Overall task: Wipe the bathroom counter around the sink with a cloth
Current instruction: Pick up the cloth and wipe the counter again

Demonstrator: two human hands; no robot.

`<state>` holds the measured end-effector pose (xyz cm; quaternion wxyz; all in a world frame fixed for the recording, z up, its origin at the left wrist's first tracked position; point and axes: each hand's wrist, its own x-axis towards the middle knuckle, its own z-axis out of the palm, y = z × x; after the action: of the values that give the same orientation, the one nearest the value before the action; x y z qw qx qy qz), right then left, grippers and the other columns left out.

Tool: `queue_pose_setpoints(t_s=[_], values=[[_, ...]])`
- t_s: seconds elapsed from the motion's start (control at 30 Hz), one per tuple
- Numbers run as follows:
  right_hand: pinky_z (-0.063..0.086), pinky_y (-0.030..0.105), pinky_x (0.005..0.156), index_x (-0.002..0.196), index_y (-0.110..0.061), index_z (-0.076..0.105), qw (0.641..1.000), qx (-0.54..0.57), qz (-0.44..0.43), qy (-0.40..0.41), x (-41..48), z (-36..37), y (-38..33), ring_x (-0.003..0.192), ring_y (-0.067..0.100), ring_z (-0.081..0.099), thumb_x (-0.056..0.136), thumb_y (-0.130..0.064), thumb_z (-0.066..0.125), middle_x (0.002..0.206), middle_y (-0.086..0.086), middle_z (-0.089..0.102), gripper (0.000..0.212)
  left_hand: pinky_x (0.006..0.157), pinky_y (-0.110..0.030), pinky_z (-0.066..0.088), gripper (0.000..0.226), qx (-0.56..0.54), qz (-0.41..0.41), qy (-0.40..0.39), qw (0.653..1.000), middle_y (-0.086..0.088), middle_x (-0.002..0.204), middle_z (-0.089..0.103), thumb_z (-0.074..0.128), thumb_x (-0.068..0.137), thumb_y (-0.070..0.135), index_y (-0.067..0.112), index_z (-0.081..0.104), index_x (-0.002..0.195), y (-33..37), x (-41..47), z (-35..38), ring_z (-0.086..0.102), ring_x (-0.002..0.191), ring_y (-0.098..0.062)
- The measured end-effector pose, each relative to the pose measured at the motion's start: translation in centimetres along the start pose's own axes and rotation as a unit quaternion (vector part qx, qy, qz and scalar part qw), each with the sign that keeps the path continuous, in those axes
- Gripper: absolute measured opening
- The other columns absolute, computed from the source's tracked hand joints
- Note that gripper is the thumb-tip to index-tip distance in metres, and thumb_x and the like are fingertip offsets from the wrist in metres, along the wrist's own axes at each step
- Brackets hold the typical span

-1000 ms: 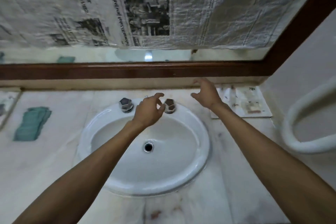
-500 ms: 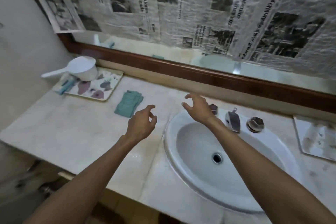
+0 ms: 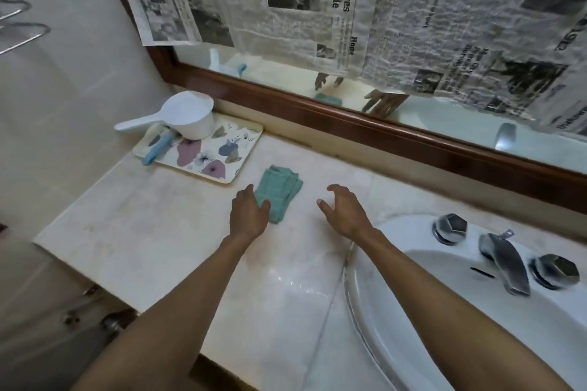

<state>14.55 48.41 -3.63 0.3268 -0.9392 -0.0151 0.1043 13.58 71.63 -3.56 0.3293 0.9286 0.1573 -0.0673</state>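
Wiping not started. Left hand [image 3: 249,212] touching folded cloth [image 3: 279,192] on surface [image 3: 165,232], fingers curling, no grip yet; right hand [image 3: 344,211] hovers, fingers spread.

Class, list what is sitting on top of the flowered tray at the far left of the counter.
On the tray: a white scoop and a blue-handled item, partly hidden behind the scoop, so unidentifiable. The scoop's inside is not visible.

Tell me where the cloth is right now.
In the head view, the folded teal cloth lies on the counter left of the sink, just right of the floral tray, with the left hand touching its near edge.
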Motion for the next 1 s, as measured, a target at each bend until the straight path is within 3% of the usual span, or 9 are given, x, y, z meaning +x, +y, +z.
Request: queue_pose_setpoints(t_s=[0.1,0.23,0.33,0.5,0.7,0.8,0.9,1.0], values=[[0.036,0.044,0.109,0.140,-0.010,0.044,1.000,-0.003,-0.005,0.009,2.9,1.6,0.0,0.134,0.029,0.041,0.099,-0.042,0.051,0.145,0.009,0.046,0.052,0.109,-0.045,0.038,0.069,0.012,-0.001,-0.020,1.000,-0.021,0.147,0.044,0.060,0.097,0.036,0.002,0.033,0.150,0.0,2.8,0.6,0.041,0.137,-0.038],[0.034,0.044,0.110,0.141,-0.007,0.042,0.999,-0.028,-0.019,0.013,6.0,3.3,-0.2,0.137,0.031,0.037,0.099,-0.039,0.050,0.146,0.013,0.042,0.053,0.087,-0.050,0.050,0.060,0.028,-0.004,-0.023,0.999,-0.019,0.116,0.061,0.061,0.089,0.057,0.006,0.052,0.118,0.0,5.7,2.1,0.057,0.111,-0.042],[0.032,0.045,0.112,0.142,-0.006,0.041,0.998,-0.049,-0.018,0.020,7.5,4.3,0.2,0.138,0.033,0.034,0.099,-0.039,0.050,0.150,0.015,0.038,0.056,0.087,-0.046,0.048,0.058,0.050,-0.018,-0.015,0.998,-0.020,0.116,0.057,0.066,0.088,0.053,0.005,0.053,0.117,0.4,6.7,2.8,0.053,0.112,-0.040],[0.027,0.046,0.116,0.143,-0.007,0.041,0.997,-0.057,-0.003,0.042,7.9,5.1,0.9,0.143,0.032,0.029,0.101,-0.041,0.043,0.155,0.015,0.033,0.054,0.079,-0.039,0.056,0.051,-0.044,-0.038,-0.044,0.997,-0.016,0.099,0.067,0.076,0.069,0.045,0.012,0.064,0.105,-1.0,9.1,4.2,0.066,0.095,-0.035],[0.031,0.045,0.112,0.140,-0.007,0.045,0.995,-0.050,0.019,0.084,8.3,5.4,0.5,0.138,0.031,0.035,0.103,-0.038,0.041,0.150,0.012,0.041,0.048,0.078,-0.030,0.050,0.047,-0.101,0.031,-0.035,0.994,0.001,0.101,0.071,0.080,0.078,0.022,0.021,0.066,0.123,0.4,7.4,2.4,0.066,0.091,-0.022],[0.030,0.046,0.113,0.141,-0.008,0.044,0.994,-0.062,0.034,0.088,8.5,5.7,-0.3,0.138,0.031,0.035,0.103,-0.039,0.040,0.150,0.013,0.040,0.049,0.078,-0.030,0.050,0.047,-0.095,0.054,-0.038,0.993,0.002,0.105,0.075,0.075,0.083,0.023,0.026,0.062,0.128,0.1,7.5,1.8,0.068,0.093,-0.021],[0.024,0.048,0.116,0.144,-0.010,0.040,0.993,-0.061,0.057,0.081,8.8,6.1,-1.5,0.144,0.031,0.027,0.103,-0.041,0.039,0.156,0.014,0.031,0.052,0.091,-0.037,0.053,0.046,-0.133,0.072,-0.063,0.986,0.007,0.114,0.072,0.069,0.086,0.023,0.031,0.059,0.130,-0.6,8.4,0.1,0.067,0.102,-0.018],[0.019,0.046,0.120,0.147,-0.011,0.036,0.991,-0.067,0.075,0.087,9.6,6.8,-3.2,0.148,0.032,0.020,0.103,-0.042,0.037,0.160,0.014,0.023,0.054,0.094,-0.041,0.055,0.047,-0.166,0.097,-0.082,0.978,0.004,0.122,0.069,0.069,0.088,0.022,0.029,0.057,0.133,-2.0,10.6,-2.5,0.066,0.108,-0.019]])
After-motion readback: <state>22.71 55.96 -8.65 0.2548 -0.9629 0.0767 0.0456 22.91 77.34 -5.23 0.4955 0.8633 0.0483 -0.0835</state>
